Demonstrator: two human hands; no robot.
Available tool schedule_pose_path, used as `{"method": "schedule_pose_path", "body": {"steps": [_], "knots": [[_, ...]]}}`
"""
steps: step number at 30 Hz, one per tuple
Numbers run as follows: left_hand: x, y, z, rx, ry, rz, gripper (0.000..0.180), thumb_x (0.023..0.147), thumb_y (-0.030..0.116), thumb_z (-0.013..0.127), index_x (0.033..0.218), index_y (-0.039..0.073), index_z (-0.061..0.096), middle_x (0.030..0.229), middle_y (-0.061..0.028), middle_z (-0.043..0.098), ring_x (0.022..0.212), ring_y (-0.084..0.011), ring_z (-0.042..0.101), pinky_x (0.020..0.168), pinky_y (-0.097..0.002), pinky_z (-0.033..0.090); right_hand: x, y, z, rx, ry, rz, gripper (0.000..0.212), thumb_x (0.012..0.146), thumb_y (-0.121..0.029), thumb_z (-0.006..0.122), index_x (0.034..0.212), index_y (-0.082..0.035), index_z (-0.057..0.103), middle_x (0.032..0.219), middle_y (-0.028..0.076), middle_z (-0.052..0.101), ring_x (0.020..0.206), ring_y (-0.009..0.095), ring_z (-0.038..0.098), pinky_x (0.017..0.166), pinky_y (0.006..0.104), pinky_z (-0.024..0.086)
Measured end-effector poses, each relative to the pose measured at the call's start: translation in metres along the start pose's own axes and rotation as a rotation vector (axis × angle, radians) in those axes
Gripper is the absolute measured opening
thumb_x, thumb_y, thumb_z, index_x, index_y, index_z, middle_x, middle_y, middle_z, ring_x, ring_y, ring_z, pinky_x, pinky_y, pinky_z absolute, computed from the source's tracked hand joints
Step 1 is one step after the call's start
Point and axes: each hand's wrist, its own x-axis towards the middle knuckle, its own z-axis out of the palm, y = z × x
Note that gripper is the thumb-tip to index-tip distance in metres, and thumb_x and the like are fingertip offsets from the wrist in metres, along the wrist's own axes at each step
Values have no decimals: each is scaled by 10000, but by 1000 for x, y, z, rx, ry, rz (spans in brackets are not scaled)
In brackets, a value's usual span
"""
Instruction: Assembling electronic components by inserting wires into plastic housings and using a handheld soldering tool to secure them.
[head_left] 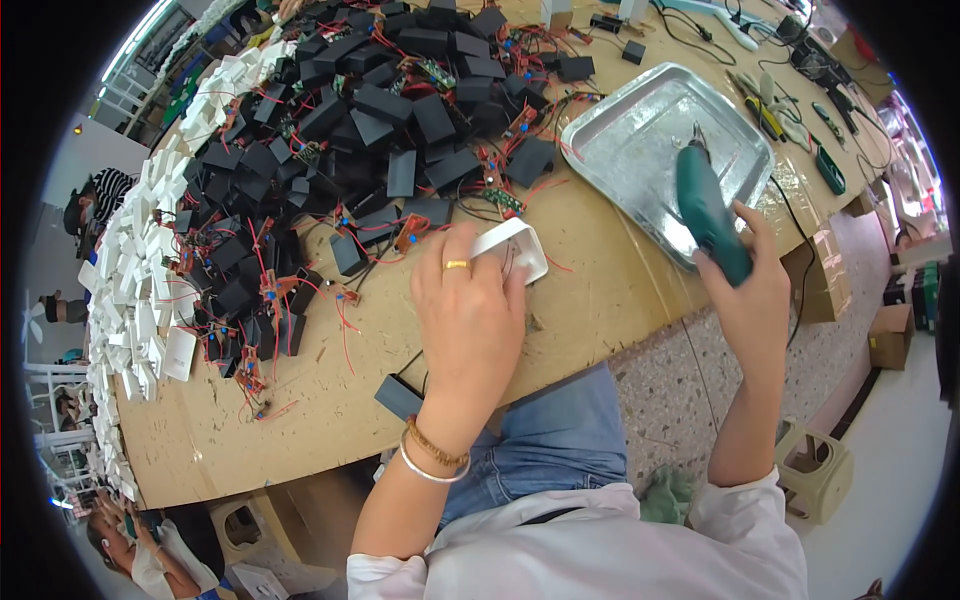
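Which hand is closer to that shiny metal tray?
The right. The right hand is at the near edge of the metal tray, gripping a green power tool; the left hand is farther off to the tray's left, holding a white case.

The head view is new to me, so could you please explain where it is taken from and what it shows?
No machine here: these are a person's bare hands, seen by a fisheye camera worn on the head, which bends straight edges. The left hand holds an open white case; the right hand holds a green handheld tool reaching over a metal tray. On the brown tabletop lie heaped black boxes mixed with wired circuit boards, and white cases along the left edge.
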Motion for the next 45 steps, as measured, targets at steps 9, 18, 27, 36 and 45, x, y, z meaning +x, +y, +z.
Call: {"method": "schedule_pose_path", "body": {"steps": [9,18,27,36,45], "knots": [[-9,-4,-23,-101,-42,-3,673,639,90,785,1213,4,445,1250,-182,471,1099,-398,490,902,-470,414,22,3,3,-352,-35,-219,458,742,-165,723,1158,-53,568,1091,145,602,1009,306,557,888,396,424],[-21,-70,-106,-155,-41,-91,684,712,36,718,1315,29,395,1219,-166,524,1055,-314,568,814,-378,508,-36,-47,40,125,64,-360,355,775,-72,690,1115,-33,593,1078,136,593,1027,294,550,927,370,410],[-116,-215,-273,-373,334,-697,578,813,61,667,1320,-9,398,1054,-121,588,800,-124,605,568,-236,514,-64,-85,80,376,-234,-334,283,803,-58,641,1074,-10,578,1043,126,588,970,253,564,886,338,427],[-163,-348,-281,788,-4,-897,616,762,272,746,1258,17,484,1028,-211,619,902,-325,617,739,-414,520,-66,-113,95,419,-299,-290,301,789,-70,644,1075,-14,568,1060,126,581,952,275,549,873,367,423],[-88,-360,-227,552,-51,-577,495,676,202,777,1121,87,592,999,-198,629,917,-362,601,769,-446,472,-54,-145,99,245,-252,-482,316,782,-113,667,1080,-39,593,1023,123,600,964,289,564,885,380,426]]}}
